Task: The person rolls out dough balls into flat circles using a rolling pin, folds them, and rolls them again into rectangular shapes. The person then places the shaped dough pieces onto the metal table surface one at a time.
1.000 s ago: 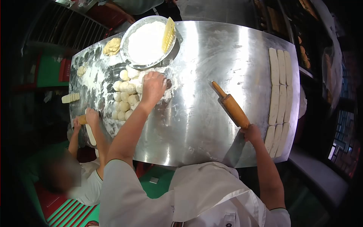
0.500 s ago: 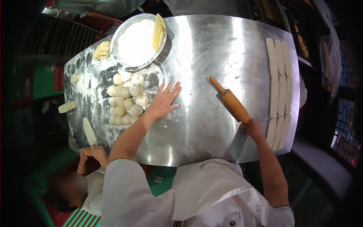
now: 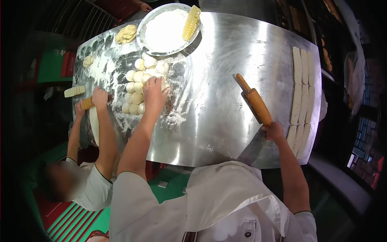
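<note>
Dough balls (image 3: 138, 76) apparently touch the left hand (image 3: 154, 92); jacket mark (image 3: 248, 234) unreadable.

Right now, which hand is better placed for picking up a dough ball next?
Probably the left hand: it is at the dough balls, while the right hand grips the rolling pin, away from them.

This is looking like a bakery or dough kitchen: a broad metal worktable (image 3: 217, 121) is carrying scattered flour, dough balls (image 3: 138, 76) at the left and dough strips (image 3: 302, 86) lining its right end. A flour-filled bowl (image 3: 164, 32) is sitting at the far edge, two people in white tops are working with rolling pins (image 3: 259, 107), and baked-looking pieces (image 3: 327, 59) are showing beyond, at the far right.
</note>
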